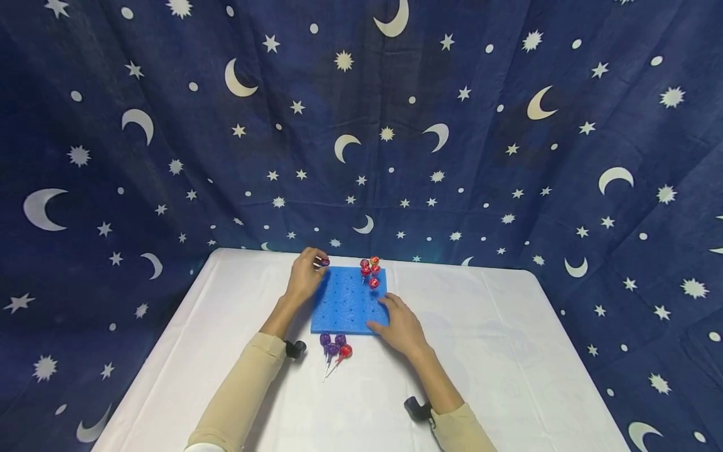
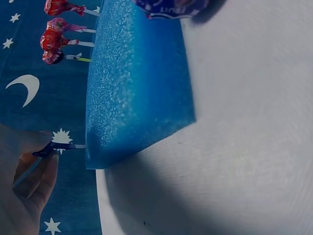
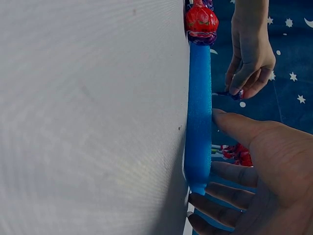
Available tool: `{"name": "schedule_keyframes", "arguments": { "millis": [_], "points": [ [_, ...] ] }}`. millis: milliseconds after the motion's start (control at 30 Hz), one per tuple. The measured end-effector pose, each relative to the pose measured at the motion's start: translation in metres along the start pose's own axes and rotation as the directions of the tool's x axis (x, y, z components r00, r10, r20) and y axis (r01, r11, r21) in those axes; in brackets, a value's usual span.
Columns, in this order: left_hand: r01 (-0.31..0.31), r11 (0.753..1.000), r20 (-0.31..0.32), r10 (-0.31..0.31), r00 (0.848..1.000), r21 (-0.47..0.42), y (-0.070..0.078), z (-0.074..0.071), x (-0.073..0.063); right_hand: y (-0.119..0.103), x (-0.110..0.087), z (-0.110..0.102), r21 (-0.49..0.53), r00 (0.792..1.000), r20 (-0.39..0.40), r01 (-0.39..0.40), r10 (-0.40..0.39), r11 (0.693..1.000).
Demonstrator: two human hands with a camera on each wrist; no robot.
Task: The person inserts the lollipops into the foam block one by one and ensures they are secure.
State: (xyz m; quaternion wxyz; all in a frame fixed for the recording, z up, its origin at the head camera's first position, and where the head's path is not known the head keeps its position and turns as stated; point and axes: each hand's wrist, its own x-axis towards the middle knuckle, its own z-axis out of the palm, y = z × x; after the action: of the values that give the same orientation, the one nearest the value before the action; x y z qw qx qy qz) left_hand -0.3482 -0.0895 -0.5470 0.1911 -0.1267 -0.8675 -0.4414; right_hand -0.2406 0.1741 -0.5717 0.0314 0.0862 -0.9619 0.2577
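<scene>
My left hand (image 1: 305,275) pinches a purple-wrapped lollipop (image 1: 324,262) over the far left corner of a blue foam board (image 1: 340,307) dotted with small holes. In the left wrist view the stick of this lollipop (image 2: 57,146) points at the foam, its end right at the surface. Several red and pink lollipops (image 1: 373,283) stand upright in the far right part of the board. Along the board's right edge lies my right hand (image 1: 400,323), fingers spread and loosely bent, thumb at the near edge, holding no lollipop.
In front of the board, several purple lollipops (image 1: 325,339) and a red lollipop (image 1: 346,351) lie on the white tablecloth (image 1: 469,351). A dark blue curtain (image 1: 316,157) with moons and stars hangs behind the table. Each wrist wears a small black camera (image 1: 417,409).
</scene>
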Motion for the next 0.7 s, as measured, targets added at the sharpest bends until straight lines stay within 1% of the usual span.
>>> {"name": "schedule_keyframes", "arguments": {
  "millis": [200,333,433,567,700],
  "points": [
    [0.008,0.999,0.011,-0.009,1.0,0.036,0.0,0.001,-0.001,-0.001,-0.001,-0.001,-0.012,1.0,-0.002,0.011,-0.011,1.0],
    [0.012,0.995,0.02,-0.014,1.0,0.095,0.001,0.0,-0.002,-0.001,-0.002,-0.002,-0.011,1.0,0.002,0.008,-0.008,1.0],
    [-0.001,0.991,0.023,-0.002,1.0,0.136,0.003,-0.002,-0.004,0.0,-0.002,-0.001,-0.003,1.0,0.008,-0.002,0.002,1.0],
    [-0.014,0.99,0.011,0.013,1.0,0.14,0.007,-0.007,-0.007,0.001,-0.002,0.0,-0.006,1.0,0.005,0.005,-0.005,1.0],
    [-0.026,0.993,-0.003,0.027,1.0,0.115,0.014,-0.015,-0.013,0.0,-0.001,0.0,-0.009,1.0,0.001,0.016,-0.016,1.0]
  ]
}}
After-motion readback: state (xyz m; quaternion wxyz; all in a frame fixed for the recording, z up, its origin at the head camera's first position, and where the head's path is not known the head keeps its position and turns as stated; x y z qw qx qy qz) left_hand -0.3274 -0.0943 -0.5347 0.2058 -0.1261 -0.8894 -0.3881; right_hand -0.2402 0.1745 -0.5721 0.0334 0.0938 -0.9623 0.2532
